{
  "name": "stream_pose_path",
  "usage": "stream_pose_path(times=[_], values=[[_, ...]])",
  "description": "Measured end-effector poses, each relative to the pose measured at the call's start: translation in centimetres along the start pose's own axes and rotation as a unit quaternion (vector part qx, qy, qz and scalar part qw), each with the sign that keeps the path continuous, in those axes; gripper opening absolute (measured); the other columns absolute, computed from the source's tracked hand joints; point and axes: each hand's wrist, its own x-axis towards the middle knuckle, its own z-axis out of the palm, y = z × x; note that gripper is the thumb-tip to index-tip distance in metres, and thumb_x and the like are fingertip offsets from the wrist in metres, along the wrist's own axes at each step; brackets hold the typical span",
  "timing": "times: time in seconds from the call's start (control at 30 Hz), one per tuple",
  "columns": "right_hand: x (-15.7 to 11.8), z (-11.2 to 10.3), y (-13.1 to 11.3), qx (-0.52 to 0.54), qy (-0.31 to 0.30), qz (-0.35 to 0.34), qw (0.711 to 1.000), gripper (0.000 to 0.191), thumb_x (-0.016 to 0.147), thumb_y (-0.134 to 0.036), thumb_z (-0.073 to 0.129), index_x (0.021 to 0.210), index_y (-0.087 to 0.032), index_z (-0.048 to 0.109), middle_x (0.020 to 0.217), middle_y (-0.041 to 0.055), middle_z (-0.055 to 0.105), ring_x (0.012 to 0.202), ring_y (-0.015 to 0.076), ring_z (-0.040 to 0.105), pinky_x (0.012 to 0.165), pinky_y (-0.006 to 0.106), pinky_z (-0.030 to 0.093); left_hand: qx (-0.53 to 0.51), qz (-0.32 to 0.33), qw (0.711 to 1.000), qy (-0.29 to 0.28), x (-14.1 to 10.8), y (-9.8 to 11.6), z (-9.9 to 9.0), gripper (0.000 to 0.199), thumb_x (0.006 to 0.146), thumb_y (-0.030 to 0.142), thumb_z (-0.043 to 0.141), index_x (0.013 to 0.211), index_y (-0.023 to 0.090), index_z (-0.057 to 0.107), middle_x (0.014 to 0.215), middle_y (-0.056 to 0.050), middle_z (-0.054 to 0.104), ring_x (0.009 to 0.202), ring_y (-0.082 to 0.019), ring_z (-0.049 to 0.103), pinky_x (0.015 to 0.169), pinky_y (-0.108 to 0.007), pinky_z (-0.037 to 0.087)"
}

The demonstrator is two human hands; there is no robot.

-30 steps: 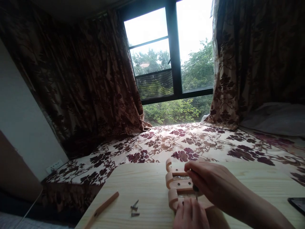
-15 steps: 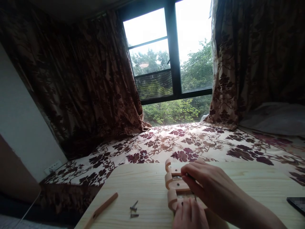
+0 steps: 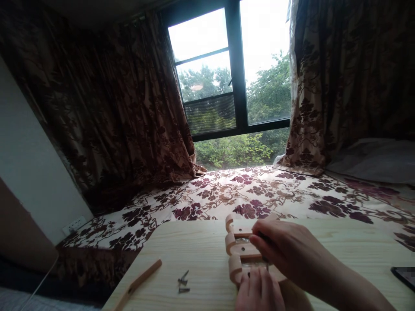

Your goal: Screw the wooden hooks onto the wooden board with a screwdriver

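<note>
A pale wooden rack [image 3: 243, 250] with several slats and rounded ends lies on a light wooden board [image 3: 194, 235]. Dark screw heads or holes show in its slats, and something clear glints in the gaps. My left hand [image 3: 259, 291] presses its bent fingers onto the nearest slat. Above it, my right hand [image 3: 282, 244] is closed around a dark tool [image 3: 262, 236], mostly hidden in the fist; a thin shaft seems to run down toward that slat. Its exact kind is unclear. Several loose screws [image 3: 183, 281] lie to the left of the rack.
A narrow wooden strip [image 3: 144, 276] with a hole lies at the board's left. A dark flat object [image 3: 403, 276] sits at the right edge. Behind are a flower-patterned cloth surface [image 3: 223, 194], curtains [image 3: 129, 108] and a window [image 3: 240, 77]. A wall socket [image 3: 74, 225] is on the left.
My right hand has shifted and turned slightly to the right, still closed on the tool. My left hand stays on the slat. The whole view has moved a little.
</note>
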Motion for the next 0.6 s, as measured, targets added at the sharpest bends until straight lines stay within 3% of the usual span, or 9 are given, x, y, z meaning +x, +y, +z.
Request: stream_pose_path(times=[0.13,0.4,0.6], values=[[-0.1,-0.5,-0.5,0.045,-0.042,-0.018,0.998,0.025,0.096,-0.024,0.041,0.071,-0.021,0.044,0.066,-0.0006,0.056,0.057,0.0137,0.049,0.053,0.025,0.032,-0.002,0.028,0.999,-0.016,-0.1,-0.4,-0.1,0.022,0.077,0.002,0.044,0.085,0.016,0.059,0.079,-0.002,0.066,0.076,-0.017,0.063,0.068,-0.029,0.049],[0.2,0.7,0.6,0.001,0.015,0.025,1.0,0.025,0.096,-0.027,0.042,0.072,-0.021,0.044,0.059,-0.0011,0.053,0.05,0.0136,0.049,0.049,0.025,0.028,-0.001,0.053,0.998,-0.02,0.1,-0.8,-0.4,0.02,0.081,0.005,0.043,0.084,0.015,0.061,0.081,-0.002,0.066,0.074,-0.016,0.063,0.069,-0.029,0.047],[-0.1,-0.3,0.5,0.002,-0.003,0.033,0.999,0.02,0.093,-0.029,0.05,0.074,-0.021,0.05,0.063,-0.0002,0.057,0.054,0.015,0.052,0.051,0.025,0.031,-0.001,0.052,0.998,-0.026,0.4,-0.8,-0.7,0.021,0.08,0.005,0.045,0.085,0.015,0.062,0.08,-0.001,0.068,0.076,-0.017,0.063,0.069,-0.03,0.048]])
